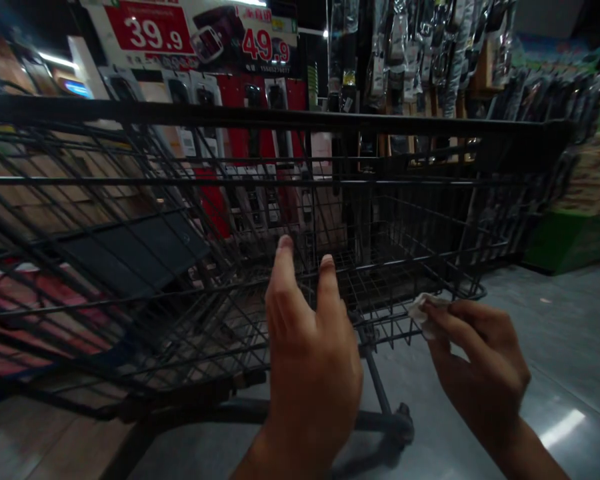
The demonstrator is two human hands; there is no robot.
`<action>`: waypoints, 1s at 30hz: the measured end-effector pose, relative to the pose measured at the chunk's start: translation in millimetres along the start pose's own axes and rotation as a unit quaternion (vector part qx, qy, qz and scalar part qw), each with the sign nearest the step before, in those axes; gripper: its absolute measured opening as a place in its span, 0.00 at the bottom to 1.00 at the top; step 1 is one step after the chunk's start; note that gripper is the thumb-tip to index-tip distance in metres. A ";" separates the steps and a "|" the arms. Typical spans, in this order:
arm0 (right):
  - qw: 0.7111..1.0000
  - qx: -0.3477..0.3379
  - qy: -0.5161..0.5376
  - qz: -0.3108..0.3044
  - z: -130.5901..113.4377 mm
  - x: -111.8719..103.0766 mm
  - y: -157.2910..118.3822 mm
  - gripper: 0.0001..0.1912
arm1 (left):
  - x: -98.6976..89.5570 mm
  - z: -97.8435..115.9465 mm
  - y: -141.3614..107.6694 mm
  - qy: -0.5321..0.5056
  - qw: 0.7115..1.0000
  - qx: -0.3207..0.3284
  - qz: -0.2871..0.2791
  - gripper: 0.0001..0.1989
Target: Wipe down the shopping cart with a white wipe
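Mid-frame, the left hand (pixel 315 353) stood unclenched beside a black wire-mesh cart (pixel 260 118); the right hand (pixel 480 360) pinched a crumpled white scrap (pixel 418 309).

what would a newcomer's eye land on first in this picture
Probably the left hand, large at the centre before a dark wire shopping cart that spans most of the view. Next, the crumpled white scrap pinched in the right hand at lower right, and the red 39.9 price sign at upper left.

The right hand (pixel 480 360) pinches white tissue (pixel 421 311), the left hand (pixel 313 353) before a black cart (pixel 280 119).
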State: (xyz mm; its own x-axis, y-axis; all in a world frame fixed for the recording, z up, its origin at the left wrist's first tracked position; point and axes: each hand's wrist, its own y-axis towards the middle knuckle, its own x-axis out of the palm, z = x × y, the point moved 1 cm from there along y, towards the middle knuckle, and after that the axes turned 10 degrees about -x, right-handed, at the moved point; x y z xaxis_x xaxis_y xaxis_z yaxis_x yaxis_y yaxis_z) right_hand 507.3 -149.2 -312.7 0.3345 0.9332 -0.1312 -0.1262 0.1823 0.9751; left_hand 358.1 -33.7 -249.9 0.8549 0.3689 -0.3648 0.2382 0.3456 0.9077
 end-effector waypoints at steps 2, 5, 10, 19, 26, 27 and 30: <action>1.000 0.003 -0.009 0.007 6.5 1.3 -0.9 0.07 | -2.5 -2.8 -10.6 0.018 0.999 0.033 0.011 0.21; 0.999 0.014 -0.021 0.020 12.6 2.7 -3.5 0.06 | -5.0 -15.4 -21.6 0.036 0.998 0.044 0.036 0.19; 0.999 0.022 -0.028 0.026 15.1 1.8 -9.4 0.05 | -1.8 -40.0 -40.0 0.040 0.998 0.042 0.032 0.17; 0.999 0.001 -0.040 0.032 17.9 1.6 -10.5 0.04 | 15.0 -56.8 -69.8 0.064 0.993 0.085 -0.045 0.16; 0.998 0.059 0.026 0.018 -1.7 0.4 -10.5 0.07 | 22.3 -45.8 -74.7 0.025 0.998 0.030 -0.046 0.20; 0.997 0.059 0.046 0.011 -8.3 1.8 -10.0 0.08 | 22.1 -44.6 -74.8 0.025 0.998 0.025 -0.047 0.20; 0.992 0.036 0.118 -0.015 -32.1 9.5 -6.9 0.08 | 21.4 -42.3 -75.4 0.040 0.998 0.016 -0.051 0.20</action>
State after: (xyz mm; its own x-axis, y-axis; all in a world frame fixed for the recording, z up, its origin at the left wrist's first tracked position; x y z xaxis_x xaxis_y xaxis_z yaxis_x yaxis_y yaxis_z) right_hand 481.4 -131.6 -326.4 0.1075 0.9759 -0.1900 -0.0490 0.1960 0.9794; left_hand 338.9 -15.4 -334.9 0.7856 0.4019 -0.4704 0.3377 0.3585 0.8703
